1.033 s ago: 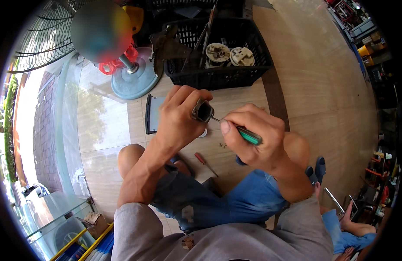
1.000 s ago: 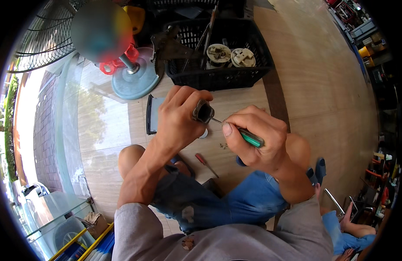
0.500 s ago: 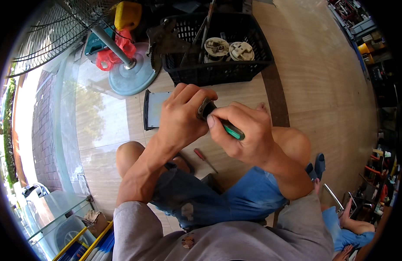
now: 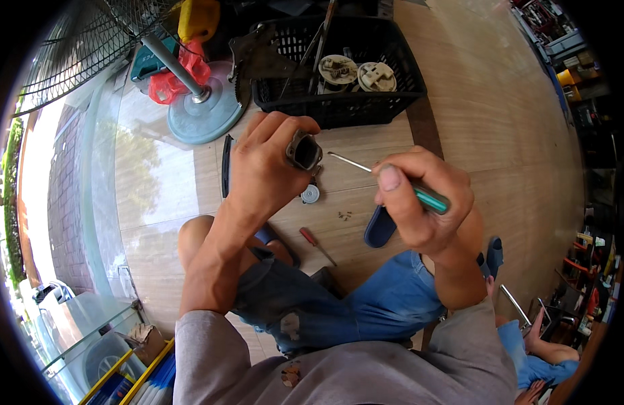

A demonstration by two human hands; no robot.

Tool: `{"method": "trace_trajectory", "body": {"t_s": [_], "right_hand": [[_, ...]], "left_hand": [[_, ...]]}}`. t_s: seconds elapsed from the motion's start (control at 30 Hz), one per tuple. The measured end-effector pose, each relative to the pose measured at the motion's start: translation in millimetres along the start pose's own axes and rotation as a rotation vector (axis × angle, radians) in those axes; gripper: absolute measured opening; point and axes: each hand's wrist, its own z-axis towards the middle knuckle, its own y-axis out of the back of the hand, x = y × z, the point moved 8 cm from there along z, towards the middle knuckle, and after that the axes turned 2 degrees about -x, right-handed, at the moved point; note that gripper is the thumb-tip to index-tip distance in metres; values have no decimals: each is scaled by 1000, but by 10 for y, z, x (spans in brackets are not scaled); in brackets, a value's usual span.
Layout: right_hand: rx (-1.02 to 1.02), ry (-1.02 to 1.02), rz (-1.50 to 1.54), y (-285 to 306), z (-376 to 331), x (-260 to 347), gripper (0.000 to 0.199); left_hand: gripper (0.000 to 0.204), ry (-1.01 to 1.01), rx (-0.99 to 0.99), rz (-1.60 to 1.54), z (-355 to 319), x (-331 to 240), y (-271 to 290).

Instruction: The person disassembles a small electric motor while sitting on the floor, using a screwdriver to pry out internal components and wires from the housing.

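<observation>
My left hand (image 4: 268, 155) is wrapped round a dark hollow metal part (image 4: 303, 152), its oval opening turned up toward me. Most of that part is hidden in the fingers. In my right hand (image 4: 427, 196) is a screwdriver (image 4: 430, 198) with a green handle and a thin metal shaft. Its tip points left at the part's opening but stays a short gap away from it. Below the left hand, a small round grey metal piece (image 4: 310, 194) shows, partly hidden above. Several tiny screws (image 4: 345, 216) lie on the floor, and a red-handled screwdriver (image 4: 317, 246) rests nearer my legs.
A black crate (image 4: 339, 111) with two round whitish parts (image 4: 377, 77) stands ahead. At far left is a fan on a round base (image 4: 204, 125), beside a red plastic bag (image 4: 190, 71). A blue slipper (image 4: 379, 227) is on the floor. Another person's legs (image 4: 548, 354) show at lower right.
My right hand has drawn back rightward, bringing the screwdriver out of the part's opening. The left hand has shifted slightly left with the part. The screws and round piece have come into view.
</observation>
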Motion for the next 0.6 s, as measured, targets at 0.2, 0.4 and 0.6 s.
{"method": "trace_trajectory", "body": {"t_s": [0.2, 0.4, 0.6], "right_hand": [[6, 23, 94, 9, -23, -81, 7], [26, 65, 87, -52, -63, -47, 7], [139, 178, 15, -147, -29, 39, 9]], "left_hand": [[28, 65, -19, -66, 2, 47, 34], [23, 42, 34, -127, 6, 4, -11], [22, 80, 76, -303, -27, -26, -72]]}}
